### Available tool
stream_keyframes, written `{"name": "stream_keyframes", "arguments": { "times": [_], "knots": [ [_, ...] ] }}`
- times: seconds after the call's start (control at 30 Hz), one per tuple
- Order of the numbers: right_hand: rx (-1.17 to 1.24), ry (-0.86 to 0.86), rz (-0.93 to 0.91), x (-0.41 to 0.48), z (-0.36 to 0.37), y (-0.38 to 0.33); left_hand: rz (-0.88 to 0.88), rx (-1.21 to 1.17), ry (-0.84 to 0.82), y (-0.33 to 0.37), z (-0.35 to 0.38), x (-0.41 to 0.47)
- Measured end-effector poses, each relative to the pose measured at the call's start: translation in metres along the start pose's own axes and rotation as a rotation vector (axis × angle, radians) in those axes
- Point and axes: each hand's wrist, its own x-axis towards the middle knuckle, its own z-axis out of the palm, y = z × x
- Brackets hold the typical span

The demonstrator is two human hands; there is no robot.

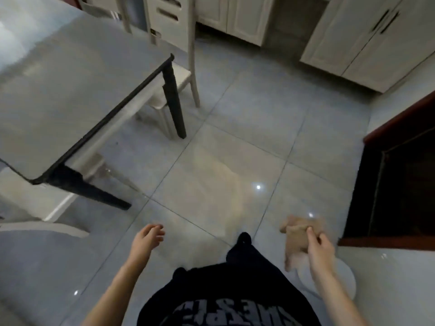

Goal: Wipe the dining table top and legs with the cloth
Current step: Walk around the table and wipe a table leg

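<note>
A crumpled tan cloth [297, 238], somewhat blurred, hangs gripped in the right hand [318, 249] while the left hand [146, 238] hangs loosely empty, near the grey dining table [58, 90] on glossy floor tiles [235, 149].

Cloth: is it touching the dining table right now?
Apart. The head view shows the cloth bunched in the right hand over the floor, with bare tiles between it and the table.
</note>
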Motion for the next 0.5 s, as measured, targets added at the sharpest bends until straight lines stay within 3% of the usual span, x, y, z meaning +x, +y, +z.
{"name": "stream_keyframes", "arguments": {
  "times": [0.2,0.5],
  "knots": [
    [-0.027,-0.127,0.006,0.089,-0.006,-0.062,-0.030,-0.019,0.024,0.029,0.078,-0.004],
    [-0.014,-0.253,-0.118,0.200,0.043,-0.168,-0.167,-0.048,0.136,0.068,0.118,0.033]
  ]
}}
